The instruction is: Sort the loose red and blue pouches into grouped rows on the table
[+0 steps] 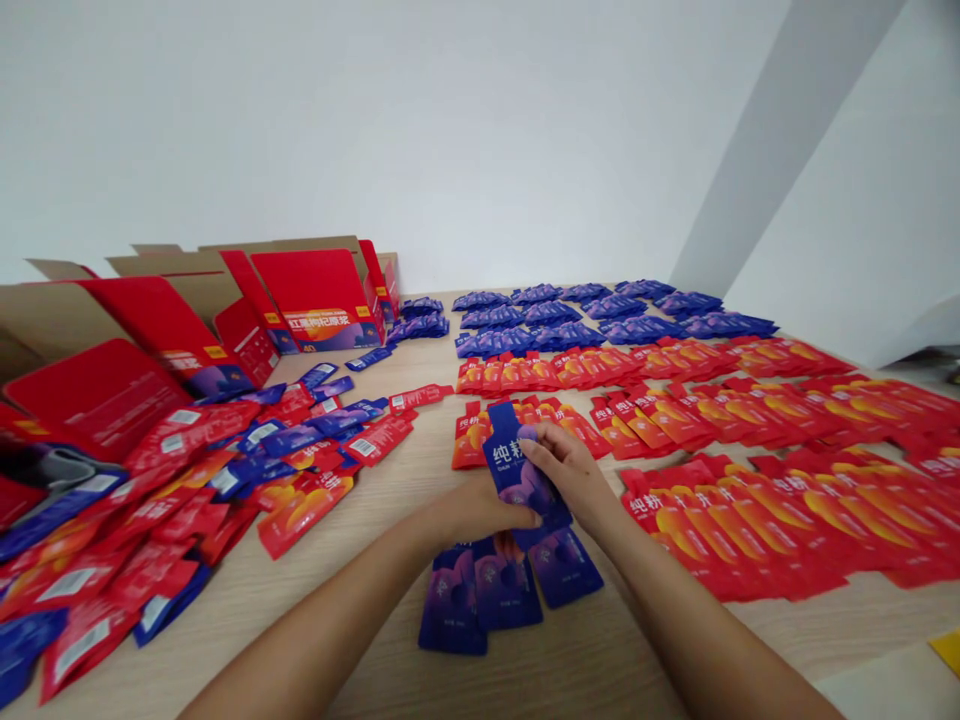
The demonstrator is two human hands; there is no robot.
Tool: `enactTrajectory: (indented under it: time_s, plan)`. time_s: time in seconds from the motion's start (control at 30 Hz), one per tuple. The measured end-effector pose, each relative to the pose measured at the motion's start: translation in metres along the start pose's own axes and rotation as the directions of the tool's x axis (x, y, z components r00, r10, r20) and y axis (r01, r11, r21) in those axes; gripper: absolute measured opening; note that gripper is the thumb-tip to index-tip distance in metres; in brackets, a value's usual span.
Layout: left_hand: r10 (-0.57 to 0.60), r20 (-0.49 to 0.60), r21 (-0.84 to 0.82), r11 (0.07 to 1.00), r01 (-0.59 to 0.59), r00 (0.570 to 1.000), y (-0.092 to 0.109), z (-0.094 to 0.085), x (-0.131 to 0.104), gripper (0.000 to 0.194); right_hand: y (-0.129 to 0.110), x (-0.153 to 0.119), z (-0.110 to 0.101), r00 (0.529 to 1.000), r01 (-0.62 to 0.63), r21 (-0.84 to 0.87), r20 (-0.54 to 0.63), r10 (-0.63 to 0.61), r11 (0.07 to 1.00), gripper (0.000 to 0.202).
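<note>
A blue-purple pouch (504, 452) with white lettering is held up between both hands over the middle of the table. My left hand (487, 510) grips its lower part, thumb across the front. Near the pouch's top right edge, my right hand (566, 465) is closed on it, fingers and thumb pinching the side. Whether more pouches sit behind the front one I cannot tell. Several blue pouches (510, 595) lie side by side on the table just below, their upper ends partly hidden by my hands and the held pouch.
Overlapping rows of red pouches (720, 510) spread to the right, with stacks of blue pouches (562, 335) behind them. A loose heap of mixed red and blue pouches (187, 490) covers the left side. Open red cartons (307, 300) stand at the back left, near the wall (480, 130).
</note>
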State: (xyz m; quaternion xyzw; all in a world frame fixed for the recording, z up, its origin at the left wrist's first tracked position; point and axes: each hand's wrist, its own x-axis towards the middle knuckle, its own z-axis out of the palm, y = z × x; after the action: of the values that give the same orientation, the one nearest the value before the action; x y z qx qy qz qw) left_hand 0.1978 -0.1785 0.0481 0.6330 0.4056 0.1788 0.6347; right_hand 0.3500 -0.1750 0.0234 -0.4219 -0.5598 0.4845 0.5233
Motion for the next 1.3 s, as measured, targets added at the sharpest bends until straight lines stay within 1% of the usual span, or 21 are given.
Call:
enactTrajectory:
  time_s: [0.13,0.3,0.37,0.43,0.47,0.5,0.53,0.57,0.6,0.63,0.7,0.8,0.87,1.0,1.03,1.1,1.17,1.2,1.23,1.27,1.3]
  plan:
    - [-0.021,0.123,-0.067,0.997,0.029,0.992,-0.008,0.012,0.003,0.015,0.003,-0.002,0.001,0.989,0.067,-0.167,-0.118,-0.087,0.984,0.032]
    - [-0.091,0.044,-0.016,0.996,0.092,0.995,-0.011,0.010,0.007,0.022,0.007,-0.003,0.000,0.980,0.087,-0.260,-0.152,-0.129,0.962,0.033]
    - [-0.083,0.105,0.117,0.991,0.070,0.991,-0.004,-0.005,0.005,0.028,0.007,0.000,-0.004,0.984,0.068,-0.274,-0.139,-0.109,0.959,0.033]
    - [-0.084,0.129,0.293,0.955,0.043,0.988,0.004,-0.034,0.001,0.036,0.006,0.002,-0.008,0.996,0.029,-0.299,-0.072,-0.053,0.954,0.032]
    - [-0.075,0.077,0.370,0.928,0.042,0.994,0.006,-0.052,-0.001,0.037,0.005,0.003,-0.009,1.000,0.011,-0.324,-0.011,-0.015,0.946,0.031]
    - [-0.053,-0.053,0.441,0.895,0.071,0.997,0.005,-0.072,-0.003,0.037,0.005,0.003,-0.010,0.998,-0.002,-0.363,0.061,0.026,0.932,0.030]
    - [-0.014,-0.218,0.512,0.850,0.127,0.976,0.003,-0.093,-0.005,0.038,0.004,0.003,-0.010,0.988,-0.011,-0.414,0.136,0.074,0.910,0.029]
    - [0.049,-0.389,0.597,0.774,0.211,0.920,-0.002,-0.113,-0.007,0.039,0.003,0.002,-0.010,0.971,-0.024,-0.471,0.199,0.133,0.882,0.029]
    - [0.107,-0.547,0.660,0.666,0.349,0.830,-0.009,-0.132,-0.009,0.040,0.002,0.000,-0.009,0.949,-0.040,-0.528,0.246,0.198,0.848,0.029]
    - [0.145,-0.652,0.683,0.539,0.493,0.745,-0.018,-0.149,-0.011,0.041,0.002,-0.003,-0.008,0.927,-0.049,-0.586,0.276,0.255,0.809,0.029]
    - [0.164,-0.744,0.656,0.361,0.662,0.648,-0.035,-0.172,-0.015,0.049,0.000,-0.007,-0.006,0.907,-0.004,-0.706,0.296,0.301,0.708,0.029]
    - [0.132,-0.780,0.620,0.289,0.729,0.611,-0.054,-0.183,-0.018,0.052,-0.002,-0.010,-0.007,0.932,0.139,-0.872,0.275,0.235,0.469,0.030]
    - [0.129,-0.789,0.610,0.270,0.745,0.600,-0.057,-0.182,-0.019,0.044,-0.003,-0.009,-0.009,0.947,0.136,-0.926,0.225,0.227,0.351,0.031]
    - [0.146,-0.793,0.608,0.252,0.753,0.592,-0.044,-0.180,-0.025,0.037,-0.005,-0.005,-0.009,0.973,0.055,-0.925,0.134,0.189,0.375,0.034]
    - [0.166,-0.798,0.602,0.256,0.756,0.579,-0.037,-0.180,-0.028,0.039,-0.006,-0.004,-0.008,0.980,0.050,-0.915,0.121,0.156,0.400,0.034]
    - [0.267,-0.814,0.580,0.330,0.744,0.516,-0.021,-0.174,-0.031,0.041,-0.006,-0.004,-0.005,0.992,0.052,-0.883,0.101,0.081,0.466,0.034]
    - [0.402,-0.804,0.594,0.520,0.614,0.438,-0.003,-0.159,-0.031,0.039,-0.005,-0.006,-0.002,0.996,0.064,-0.811,0.086,0.011,0.582,0.033]
    - [0.442,-0.797,0.602,0.640,0.477,0.412,0.004,-0.146,-0.028,0.036,-0.004,-0.006,0.000,0.997,0.068,-0.747,0.081,-0.011,0.661,0.031]
    - [0.450,-0.785,0.591,0.749,0.299,0.425,0.011,-0.131,-0.025,0.034,-0.004,-0.007,0.001,0.997,0.061,-0.661,0.071,-0.018,0.748,0.029]
    - [0.415,-0.772,0.524,0.844,0.113,0.481,0.016,-0.113,-0.021,0.033,-0.003,-0.007,0.003,0.998,0.038,-0.556,0.055,-0.009,0.831,0.027]
    - [0.339,-0.740,0.396,0.918,-0.032,0.581,0.019,-0.094,-0.016,0.033,-0.002,-0.007,0.004,0.999,0.004,-0.439,0.035,0.013,0.899,0.028]
